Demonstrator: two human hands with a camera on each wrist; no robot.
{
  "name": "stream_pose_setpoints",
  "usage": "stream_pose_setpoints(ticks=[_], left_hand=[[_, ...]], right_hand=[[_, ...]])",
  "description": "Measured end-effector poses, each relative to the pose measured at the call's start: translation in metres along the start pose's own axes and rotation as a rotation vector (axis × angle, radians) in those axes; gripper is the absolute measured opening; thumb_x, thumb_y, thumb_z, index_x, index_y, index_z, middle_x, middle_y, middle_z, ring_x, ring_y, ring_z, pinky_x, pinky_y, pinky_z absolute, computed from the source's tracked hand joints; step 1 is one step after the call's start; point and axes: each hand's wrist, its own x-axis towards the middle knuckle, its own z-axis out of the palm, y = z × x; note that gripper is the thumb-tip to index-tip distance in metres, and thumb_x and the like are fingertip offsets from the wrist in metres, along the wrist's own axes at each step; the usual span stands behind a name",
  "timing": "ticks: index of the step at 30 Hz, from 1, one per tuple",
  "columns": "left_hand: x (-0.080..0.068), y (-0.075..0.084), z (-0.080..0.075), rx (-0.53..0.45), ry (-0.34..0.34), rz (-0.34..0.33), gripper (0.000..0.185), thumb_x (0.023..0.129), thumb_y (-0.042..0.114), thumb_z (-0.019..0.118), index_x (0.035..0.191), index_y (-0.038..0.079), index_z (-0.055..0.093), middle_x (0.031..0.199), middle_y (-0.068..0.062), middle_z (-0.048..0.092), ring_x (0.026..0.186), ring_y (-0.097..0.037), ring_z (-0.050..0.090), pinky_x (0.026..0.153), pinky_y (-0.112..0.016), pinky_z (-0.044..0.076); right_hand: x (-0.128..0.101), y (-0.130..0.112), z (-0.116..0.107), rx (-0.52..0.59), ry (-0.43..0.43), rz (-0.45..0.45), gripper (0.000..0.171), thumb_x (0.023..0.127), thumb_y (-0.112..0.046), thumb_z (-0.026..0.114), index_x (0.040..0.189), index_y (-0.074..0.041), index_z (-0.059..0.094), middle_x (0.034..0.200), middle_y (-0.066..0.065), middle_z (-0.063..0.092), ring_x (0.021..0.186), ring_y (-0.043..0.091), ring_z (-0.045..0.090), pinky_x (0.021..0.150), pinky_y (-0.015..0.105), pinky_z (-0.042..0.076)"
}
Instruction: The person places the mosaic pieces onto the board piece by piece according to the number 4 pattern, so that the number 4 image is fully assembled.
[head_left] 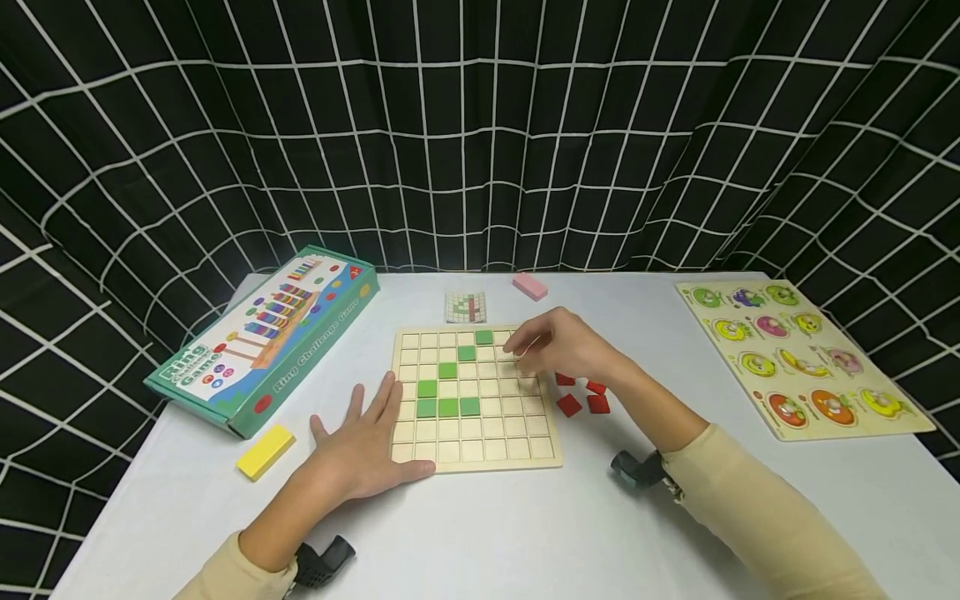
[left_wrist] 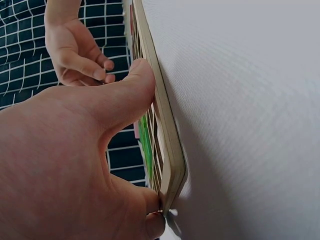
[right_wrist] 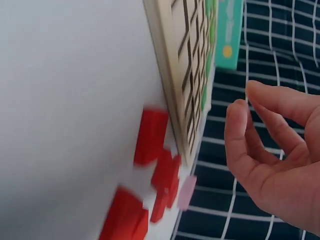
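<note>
A square wooden grid board lies on the table with several green tiles set in its cells. My left hand is spread at the board's near left corner, thumb along the front edge and fingertips at the left edge. Over the board's right side hovers my right hand, fingers bent and thumb close to the forefinger. In the right wrist view nothing shows between those fingertips. Several red tiles lie loose beside the board, below the right hand.
A small pattern card and a pink block lie behind the board. At left are a Ring Challenge Game box and a yellow block. A fruit puzzle board lies at right. Black gridded curtain surrounds the table.
</note>
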Motion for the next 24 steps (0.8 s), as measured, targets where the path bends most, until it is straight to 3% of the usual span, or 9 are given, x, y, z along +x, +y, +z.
stream_pose_setpoints(ticks=[4, 11, 24], left_hand=[[0.0, -0.001, 0.0, 0.0, 0.001, 0.0, 0.125, 0.082, 0.077, 0.07, 0.168, 0.007, 0.012, 0.177, -0.011, 0.004, 0.159, -0.052, 0.006, 0.101, -0.094, 0.005], [0.0, -0.001, 0.001, -0.004, 0.001, 0.0, 0.126, 0.081, 0.077, 0.07, 0.168, 0.008, 0.011, 0.177, -0.01, 0.003, 0.159, -0.052, 0.006, 0.1, -0.095, 0.004], [-0.001, 0.0, 0.0, -0.023, -0.002, -0.01, 0.124, 0.081, 0.075, 0.071, 0.168, 0.009, 0.012, 0.177, -0.009, 0.004, 0.159, -0.051, 0.004, 0.101, -0.094, 0.003]], right_hand=[[0.004, 0.01, -0.014, -0.011, 0.026, -0.033, 0.027, 0.089, -0.004, 0.077, 0.116, -0.003, 0.078, 0.113, 0.016, 0.077, 0.092, 0.024, 0.069, 0.081, 0.037, 0.059], [0.014, 0.03, -0.033, -0.086, 0.071, -0.032, 0.027, 0.09, 0.0, 0.073, 0.116, -0.003, 0.078, 0.11, 0.014, 0.077, 0.098, 0.029, 0.066, 0.078, 0.03, 0.057], [0.031, 0.056, -0.046, -0.183, 0.011, -0.042, 0.032, 0.085, 0.009, 0.07, 0.111, -0.007, 0.08, 0.117, 0.013, 0.075, 0.112, 0.038, 0.06, 0.08, 0.034, 0.058]])
